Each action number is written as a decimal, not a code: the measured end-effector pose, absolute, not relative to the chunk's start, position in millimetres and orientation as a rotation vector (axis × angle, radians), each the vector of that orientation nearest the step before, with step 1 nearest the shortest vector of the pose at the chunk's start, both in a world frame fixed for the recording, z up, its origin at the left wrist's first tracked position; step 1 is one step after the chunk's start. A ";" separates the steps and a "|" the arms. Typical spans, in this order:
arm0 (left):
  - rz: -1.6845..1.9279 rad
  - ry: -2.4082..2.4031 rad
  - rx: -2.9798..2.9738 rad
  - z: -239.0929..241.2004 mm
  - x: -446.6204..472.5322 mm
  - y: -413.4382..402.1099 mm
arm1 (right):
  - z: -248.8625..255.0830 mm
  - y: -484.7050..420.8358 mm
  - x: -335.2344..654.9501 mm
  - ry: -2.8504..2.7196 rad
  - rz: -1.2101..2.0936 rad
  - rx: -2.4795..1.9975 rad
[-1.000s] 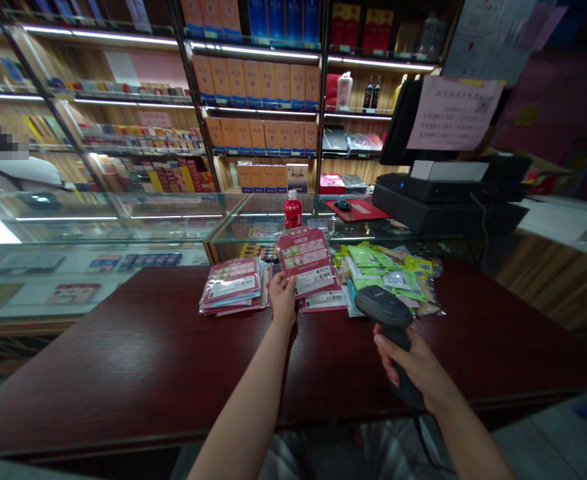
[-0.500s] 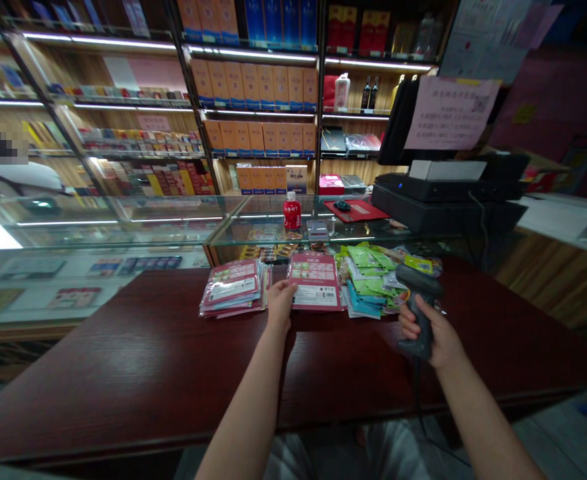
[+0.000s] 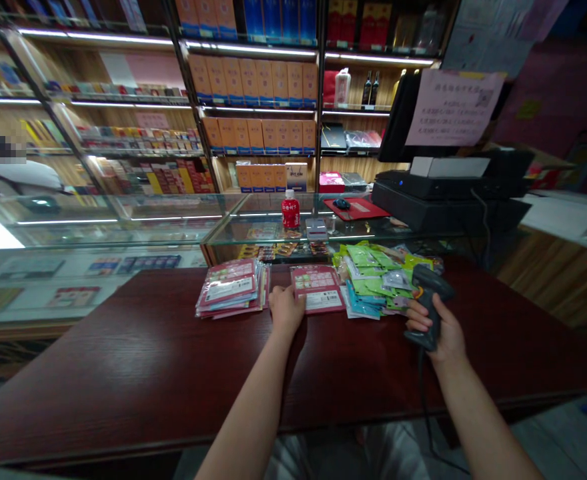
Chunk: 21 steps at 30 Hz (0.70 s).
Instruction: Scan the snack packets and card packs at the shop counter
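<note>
My left hand is closed at the lower left corner of a flat pink packet, its thumb against the edge; the fingertips are partly hidden. The packet lies on the dark red table with a white barcode label facing up. To the left of that hand is a stack of similar clear-wrapped packets. My right hand grips a dark grey barcode scanner by its handle, and its cable hangs down past the table edge. Just left of the scanner lies a heap of green and blue packets.
Behind the table stands a glass display counter bearing a red bottle and a mouse on a red mat. A monitor with a paper sign rises at the right. A person is at the far left.
The pink packet has come down flatter onto the table, and my left hand's fingers are drawn in at its corner. My right hand has shifted slightly right with the scanner.
</note>
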<state>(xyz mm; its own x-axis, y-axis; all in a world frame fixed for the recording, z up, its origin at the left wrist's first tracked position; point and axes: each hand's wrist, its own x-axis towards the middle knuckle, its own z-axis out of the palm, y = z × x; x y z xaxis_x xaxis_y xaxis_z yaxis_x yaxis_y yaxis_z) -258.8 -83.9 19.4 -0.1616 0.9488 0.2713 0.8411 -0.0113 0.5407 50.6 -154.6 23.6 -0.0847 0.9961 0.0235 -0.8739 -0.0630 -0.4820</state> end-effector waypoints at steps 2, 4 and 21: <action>0.774 2.085 2.021 21.2 -254.4 -89.9 | 24.1 -154.6 50.3 -0.438 1.604 -0.382; 0.669 1.982 2.134 20.7 -250.5 -93.4 | 24.6 -154.7 49.6 -0.457 1.591 -0.405; 0.674 2.331 2.039 56.2 -284.0 -83.9 | 16.6 -159.5 51.6 -0.458 1.591 -0.463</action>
